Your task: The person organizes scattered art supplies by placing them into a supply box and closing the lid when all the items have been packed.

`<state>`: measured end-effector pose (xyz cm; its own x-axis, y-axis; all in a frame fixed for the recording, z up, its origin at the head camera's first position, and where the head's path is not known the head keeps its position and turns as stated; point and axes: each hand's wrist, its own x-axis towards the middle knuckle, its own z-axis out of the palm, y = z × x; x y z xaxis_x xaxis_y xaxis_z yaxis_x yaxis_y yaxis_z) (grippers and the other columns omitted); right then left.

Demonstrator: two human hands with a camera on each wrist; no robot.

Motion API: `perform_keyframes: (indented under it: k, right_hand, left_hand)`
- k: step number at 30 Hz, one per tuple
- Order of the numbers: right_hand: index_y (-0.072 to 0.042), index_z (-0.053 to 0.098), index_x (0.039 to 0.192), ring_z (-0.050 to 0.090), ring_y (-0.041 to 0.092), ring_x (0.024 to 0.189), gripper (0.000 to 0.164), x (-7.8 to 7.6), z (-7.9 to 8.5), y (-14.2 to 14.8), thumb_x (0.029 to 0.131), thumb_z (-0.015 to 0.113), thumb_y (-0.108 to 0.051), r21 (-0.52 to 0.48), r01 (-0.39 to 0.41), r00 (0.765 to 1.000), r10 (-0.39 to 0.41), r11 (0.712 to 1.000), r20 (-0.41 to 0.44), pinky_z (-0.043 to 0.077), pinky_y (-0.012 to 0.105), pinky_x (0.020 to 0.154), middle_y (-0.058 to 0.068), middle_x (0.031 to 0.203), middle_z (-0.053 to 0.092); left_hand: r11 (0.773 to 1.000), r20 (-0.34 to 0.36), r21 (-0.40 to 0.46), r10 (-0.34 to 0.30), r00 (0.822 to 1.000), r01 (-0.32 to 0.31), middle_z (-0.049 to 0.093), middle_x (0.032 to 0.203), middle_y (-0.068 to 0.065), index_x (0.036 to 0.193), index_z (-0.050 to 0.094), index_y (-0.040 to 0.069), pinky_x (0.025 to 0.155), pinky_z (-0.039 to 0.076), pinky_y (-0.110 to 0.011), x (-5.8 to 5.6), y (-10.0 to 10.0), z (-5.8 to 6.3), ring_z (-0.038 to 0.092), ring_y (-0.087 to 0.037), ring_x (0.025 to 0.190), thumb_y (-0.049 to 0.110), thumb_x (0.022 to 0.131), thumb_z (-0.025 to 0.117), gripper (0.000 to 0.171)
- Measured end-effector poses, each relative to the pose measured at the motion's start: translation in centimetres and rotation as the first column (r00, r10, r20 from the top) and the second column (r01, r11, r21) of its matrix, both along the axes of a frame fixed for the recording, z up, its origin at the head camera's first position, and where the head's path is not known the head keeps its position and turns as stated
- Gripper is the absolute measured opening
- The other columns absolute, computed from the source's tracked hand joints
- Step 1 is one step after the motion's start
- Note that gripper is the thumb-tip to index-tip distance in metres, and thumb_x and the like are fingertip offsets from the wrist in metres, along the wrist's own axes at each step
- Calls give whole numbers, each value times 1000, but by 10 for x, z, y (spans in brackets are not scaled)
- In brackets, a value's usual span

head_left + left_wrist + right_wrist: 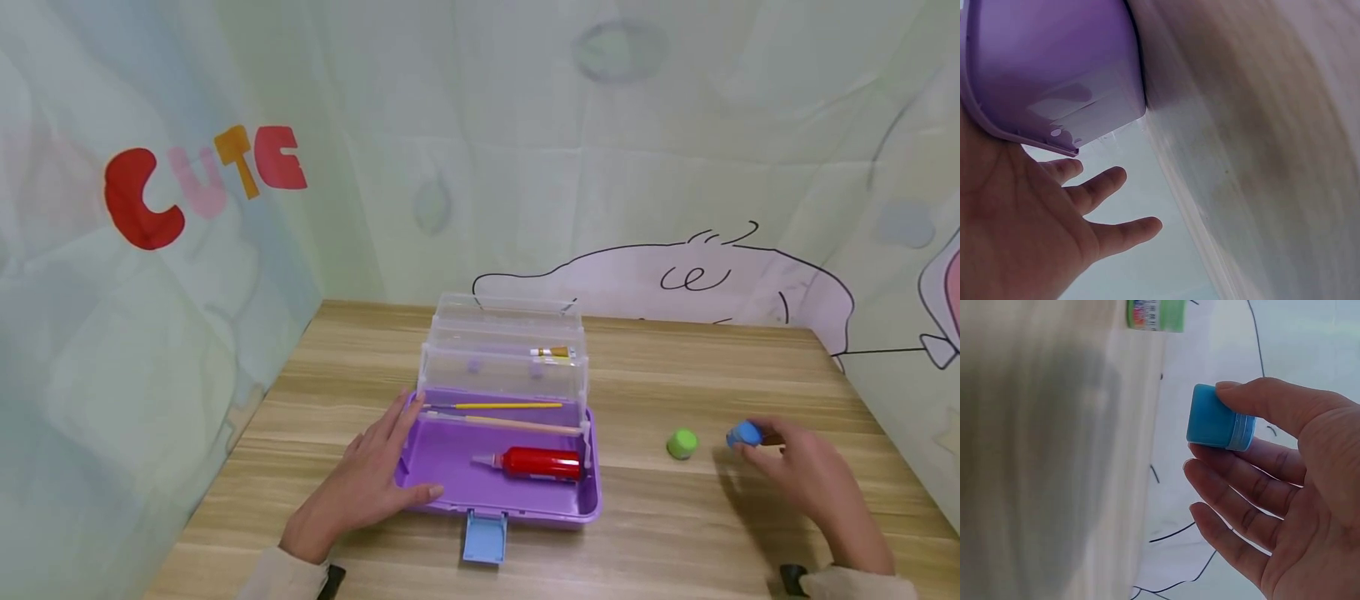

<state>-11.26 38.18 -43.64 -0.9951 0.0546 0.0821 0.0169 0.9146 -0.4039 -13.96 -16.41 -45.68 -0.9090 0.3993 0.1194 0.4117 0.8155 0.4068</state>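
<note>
Right hand: I see the right hand (813,467) partly closed, thumb on one side and fingertips on the other, pinching the blue jar; in the right wrist view its lower fingers are bent loosely and spread a little.
Blue jar: the blue jar (742,434) is between those fingertips, slightly tilted and held off the table (637,542), well to the right of the box.
Green jar: the green jar (682,444) stands on the table between the box and the blue jar, nearer the blue one.
Left hand: I have the left hand (367,475) spread wide at the box's left side, thumb at the front rim, fingers fairly straight, gripping nothing.
Purple box: the purple box (457,479) sits open on the table, its blue latch (485,538) folded out in front.
Red bottle: the red bottle (542,463) lies inside, nozzle to the left.
Brushes: I make out a yellow brush (510,406) and a paler brush (517,423) lying crosswise toward the back.
Clear trays: the clear trays (487,333) rise behind; a small tube (553,352) shows there.
Backdrop: coloured "CUTE" lettering (146,200) at left.
</note>
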Motion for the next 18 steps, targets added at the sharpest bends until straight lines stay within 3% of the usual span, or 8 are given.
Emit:
perform_keyframes:
  k: [12, 18]
  right_hand:
    - [-1, 63, 115, 64, 37, 95, 50, -10, 24, -14, 87, 68, -42, 21, -64, 988, 66, 998, -138, 51, 56, 76, 16, 102, 70]
    - [-4, 64, 117, 63, 35, 94, 48, -19, 37, -24, 87, 69, -41, 15, -109, 980, 110, 994, -167, 49, 56, 74, 15, 102, 70]
  left_hand:
    - [1000, 10, 9, -1, 1000, 1, 6, 162, -7, 155, -1, 34, 99, 28, -74, 1, 0, 1, 26, -40, 141, 70, 74, 65, 110]
    - [1000, 7, 5, -3, 1000, 3, 6, 162, -7, 155, -1, 33, 99, 29, -73, 0, 0, 1, 27, -40, 141, 70, 74, 64, 110]
